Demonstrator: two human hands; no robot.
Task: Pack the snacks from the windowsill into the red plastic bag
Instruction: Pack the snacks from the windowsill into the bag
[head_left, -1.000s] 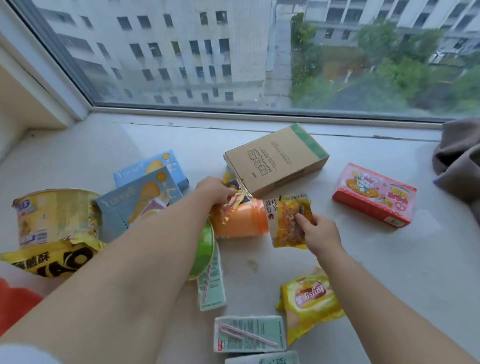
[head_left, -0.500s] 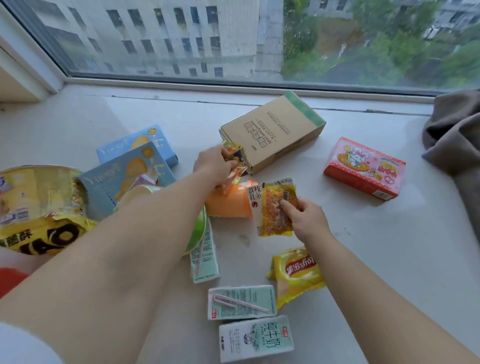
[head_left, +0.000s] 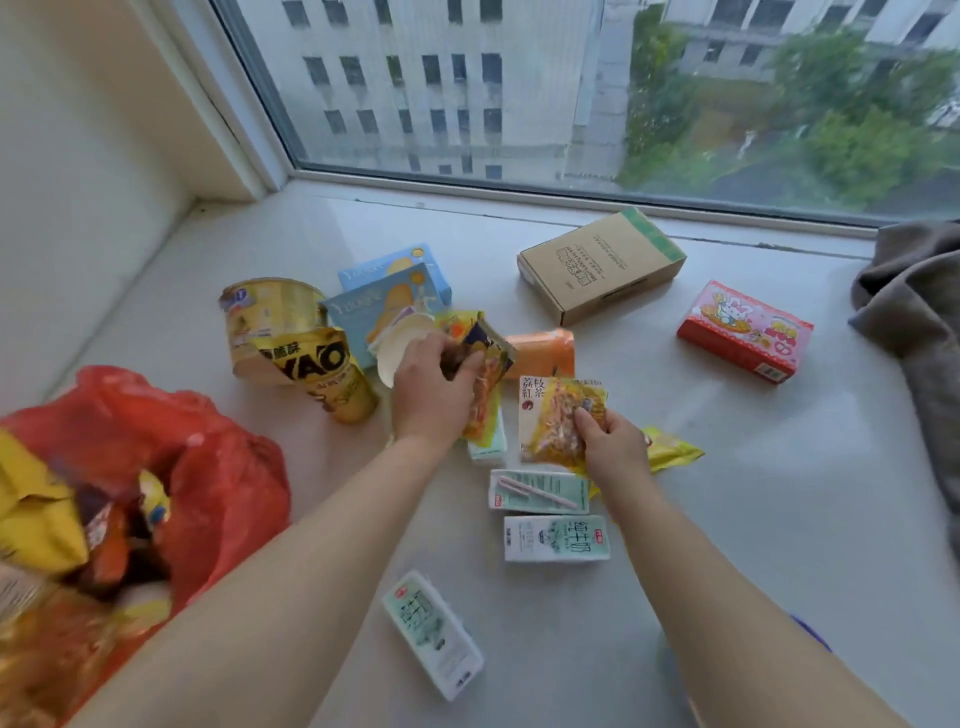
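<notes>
the left hand (head_left: 434, 392) is pinching a crinkly yellow snack packet (head_left: 485, 374) mid-sill, fingers curled round it; the right hand (head_left: 610, 441) is pinching another yellow foil packet (head_left: 558, 415). the open red plastic bag (head_left: 208, 467) is slumping near left, so packets may be sliding off its sagging rim.

Cloth: a grey-brown cloth (head_left: 914, 306) lies crumpled at the sill's right edge.
Window: a wide window pane (head_left: 519, 88) runs along the back.
Outside: a pale building (head_left: 441, 78) with rows of windows; green trees (head_left: 831, 130) to its right.
</notes>
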